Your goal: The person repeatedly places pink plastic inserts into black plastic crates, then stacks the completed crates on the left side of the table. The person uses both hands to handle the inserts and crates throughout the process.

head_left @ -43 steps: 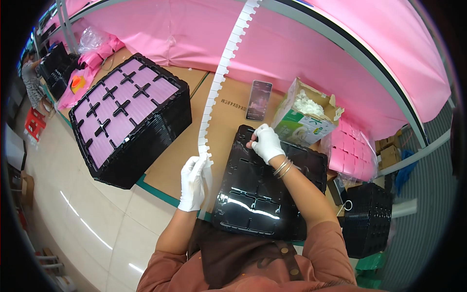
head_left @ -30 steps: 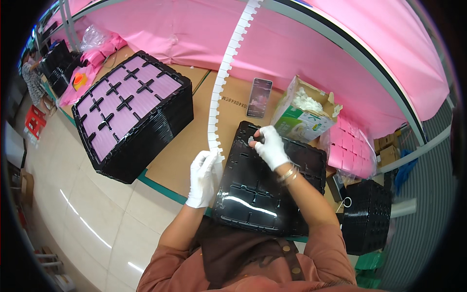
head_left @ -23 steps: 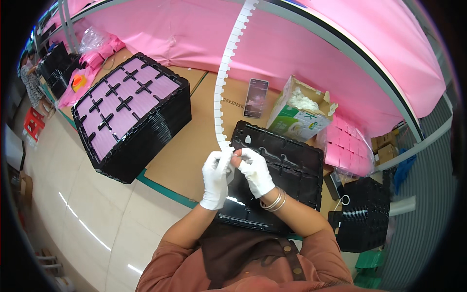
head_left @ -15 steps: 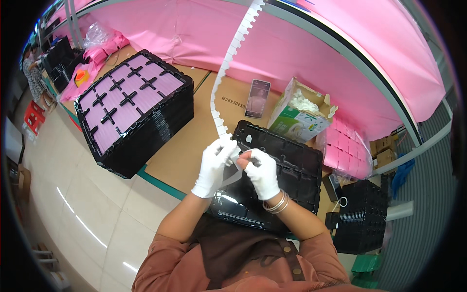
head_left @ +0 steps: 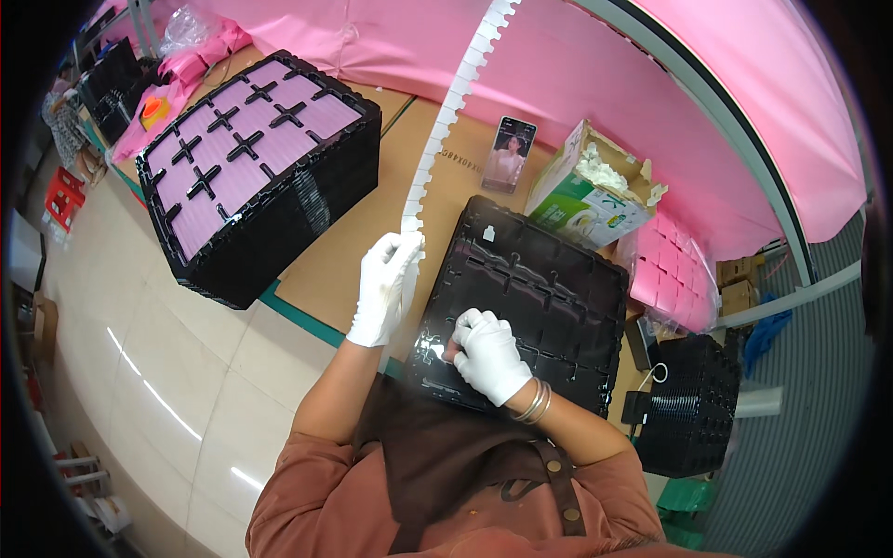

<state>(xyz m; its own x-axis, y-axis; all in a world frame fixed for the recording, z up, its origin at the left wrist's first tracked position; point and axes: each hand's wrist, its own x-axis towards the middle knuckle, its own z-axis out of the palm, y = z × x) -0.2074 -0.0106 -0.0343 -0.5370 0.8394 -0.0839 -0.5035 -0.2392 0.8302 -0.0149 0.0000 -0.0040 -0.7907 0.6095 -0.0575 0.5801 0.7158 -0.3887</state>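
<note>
Right hand [head_left: 490, 358] has dropped away from the strip's lower end to the near-left part of the black tray [head_left: 553, 312]; left hand [head_left: 379, 290] has pulled back to the left, taking the white label strip [head_left: 465, 76] with it. So the hands are apart now, where half a second ago they met at the strip. That suggests a piece has come off and the work has passed from strip to tray. One small white label [head_left: 489, 233] sits near the tray's far-left corner, same as in the last frame.

Left fingers pinch the strip, which runs up past the top edge. Right fingers are curled, tips down at the tray; can't tell whether a label is under them, glove hides it.

Around the tray: phone [head_left: 509, 153] beyond it, green carton [head_left: 569, 206] beside that, pink packs [head_left: 672, 284] to the right, tall tray stack [head_left: 279, 246] to the left on the cardboard [head_left: 358, 219].
</note>
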